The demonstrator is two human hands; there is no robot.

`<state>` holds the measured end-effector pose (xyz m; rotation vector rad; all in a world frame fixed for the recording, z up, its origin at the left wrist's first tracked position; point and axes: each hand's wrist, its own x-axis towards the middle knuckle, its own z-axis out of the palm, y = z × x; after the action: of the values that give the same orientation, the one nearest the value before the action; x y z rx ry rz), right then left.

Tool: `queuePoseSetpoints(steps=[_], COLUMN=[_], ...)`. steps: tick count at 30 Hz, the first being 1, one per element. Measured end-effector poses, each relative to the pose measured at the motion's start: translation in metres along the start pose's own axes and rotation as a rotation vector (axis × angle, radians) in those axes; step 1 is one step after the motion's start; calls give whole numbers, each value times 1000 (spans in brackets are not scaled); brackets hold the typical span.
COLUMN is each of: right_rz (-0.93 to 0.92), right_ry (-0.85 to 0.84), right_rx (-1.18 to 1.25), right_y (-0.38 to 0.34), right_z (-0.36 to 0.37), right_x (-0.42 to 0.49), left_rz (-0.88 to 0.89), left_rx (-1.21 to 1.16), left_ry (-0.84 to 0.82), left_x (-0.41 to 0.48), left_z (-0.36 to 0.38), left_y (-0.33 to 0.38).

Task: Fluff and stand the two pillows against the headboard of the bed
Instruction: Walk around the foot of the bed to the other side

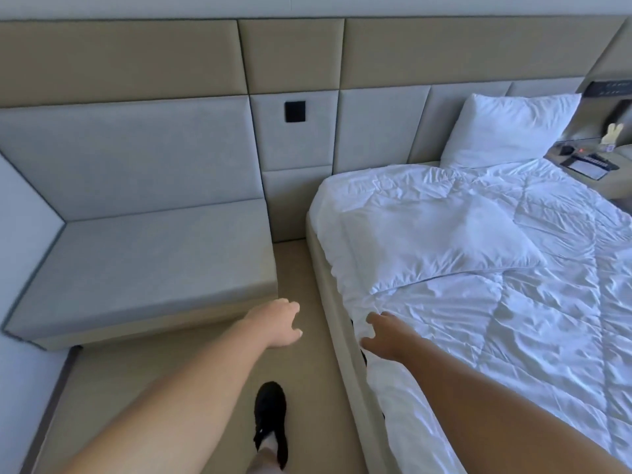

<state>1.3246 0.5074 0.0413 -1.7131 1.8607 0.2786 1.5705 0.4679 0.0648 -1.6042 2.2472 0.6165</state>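
Head view, left to right: a grey upholstered bench fills the corner, its seat flat and smooth with a darker piped edge. Behind it the padded wall panels run in tan and pale grey rectangles, one carrying a small black square plate. Beige floor lies between bench and bed, with a black shoe stepping along it.

The left hand hangs over the floor gap, fingers loosely curled and grasping nothing. The right hand is at the near edge of the bed, fingers spread and relaxed over the duvet; whether they touch it I cannot tell, but they grip nothing.

The duvet is white, quilted in large diamonds and heavily creased, draping over the mattress side. On it, about mid-bed and well apart from the headboard, the near pillow lies flat, soft and rumpled, its corners slack. The far pillow already stands leaning against the grey headboard panels, plump, with a pointed top corner. Beyond it a nightstand holds small items too blurred to name.

So the job looks about half done: one pillow is up, and the flat one has yet to be picked up, fluffed and stood on the bare stretch of headboard to the left of the first.
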Motion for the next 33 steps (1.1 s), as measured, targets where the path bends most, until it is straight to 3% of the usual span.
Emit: queuePoseSetpoints(steps=[12, 27, 33], right_rz=[341, 601, 751], right_ry=[52, 140, 133], right_rx=[220, 440, 567], right_y=[-20, 94, 128], right_z=[-96, -182, -187], right_x=[154, 300, 326], left_rz=[340, 573, 660], left_rx=[165, 386, 335], left_ry=[-138, -223, -291], left_x=[251, 479, 547], left_z=[-147, -243, -253], left_y=[-29, 71, 120])
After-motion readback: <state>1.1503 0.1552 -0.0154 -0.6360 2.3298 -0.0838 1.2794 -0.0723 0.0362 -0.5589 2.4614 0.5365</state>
